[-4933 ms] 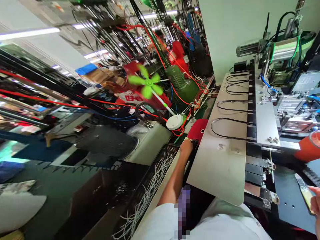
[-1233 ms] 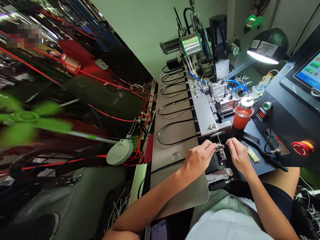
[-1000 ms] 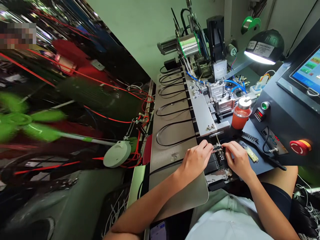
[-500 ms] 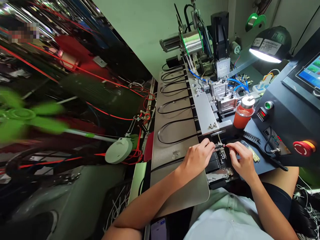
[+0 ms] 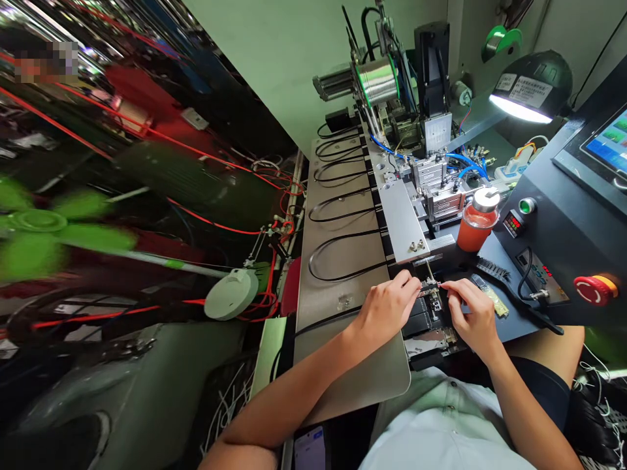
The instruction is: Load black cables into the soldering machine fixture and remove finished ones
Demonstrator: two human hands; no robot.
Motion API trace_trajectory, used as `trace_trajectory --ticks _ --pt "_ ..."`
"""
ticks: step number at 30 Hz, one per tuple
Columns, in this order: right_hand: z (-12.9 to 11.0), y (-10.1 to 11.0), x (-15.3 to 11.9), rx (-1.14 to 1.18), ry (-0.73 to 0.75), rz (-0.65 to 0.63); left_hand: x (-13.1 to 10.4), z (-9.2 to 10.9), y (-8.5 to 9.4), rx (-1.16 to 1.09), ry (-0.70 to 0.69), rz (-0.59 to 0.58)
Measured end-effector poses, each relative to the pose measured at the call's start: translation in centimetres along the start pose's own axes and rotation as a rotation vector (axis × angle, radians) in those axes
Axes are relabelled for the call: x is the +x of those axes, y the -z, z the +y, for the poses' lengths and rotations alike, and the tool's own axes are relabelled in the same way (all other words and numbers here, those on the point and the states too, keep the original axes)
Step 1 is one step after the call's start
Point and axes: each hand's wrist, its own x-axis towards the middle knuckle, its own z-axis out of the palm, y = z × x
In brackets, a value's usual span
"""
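At the near end of the bench machine, both my hands meet over a small metal fixture (image 5: 435, 301). My left hand (image 5: 386, 305) is closed, its fingertips pressed together at the fixture's left side; what they pinch is hidden. A black cable (image 5: 326, 321) runs across the plate and passes out of sight under this hand. On the fixture's right side my right hand (image 5: 474, 314) pinches with thumb and forefinger. Something tiny and reddish shows at its fingertips, too small to name. A thin metal rod (image 5: 430, 269) stands just beyond the fixture.
Several looped black cables (image 5: 343, 215) lie on the metal plate (image 5: 337, 365). To the right are a jar with orange-red contents (image 5: 476, 225), a black brush (image 5: 494, 269), a small clear bag (image 5: 490, 295) and a red emergency button (image 5: 590, 290). A lamp (image 5: 531, 88) shines above.
My right hand's fingertips have shifted very slightly at the fixture. My left hand keeps its place. The green fan blades at the left have turned.
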Motion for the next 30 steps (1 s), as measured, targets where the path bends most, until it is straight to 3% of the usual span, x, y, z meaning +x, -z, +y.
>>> trace_trajectory --ticks 30 --pt "0.02 -0.01 0.11 -0.006 -0.002 -0.003 0.02 0.00 0.16 -0.017 0.000 -0.019"
